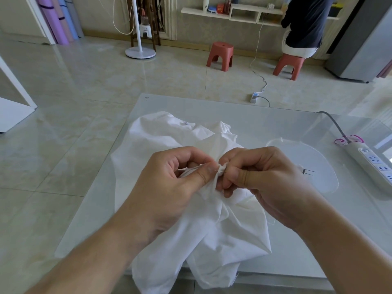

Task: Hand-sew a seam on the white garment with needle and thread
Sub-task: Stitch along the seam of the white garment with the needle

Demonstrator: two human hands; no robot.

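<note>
A white garment (169,136) lies crumpled on a glass table (244,111) and hangs over its near edge. My left hand (169,185) pinches a raised fold of the cloth between thumb and forefinger. My right hand (261,177) meets it from the right, fingers curled, pinching a thin needle (218,171) whose tip shows in the fold between the two thumbs. A fine white thread (270,221) trails below my right wrist.
A clear plastic lid or tray (314,158) with a small metal tool (307,171) lies right of the garment. A white power strip (373,164) sits at the table's right edge. Beyond the table are two red stools (220,55) and a seated person (303,24).
</note>
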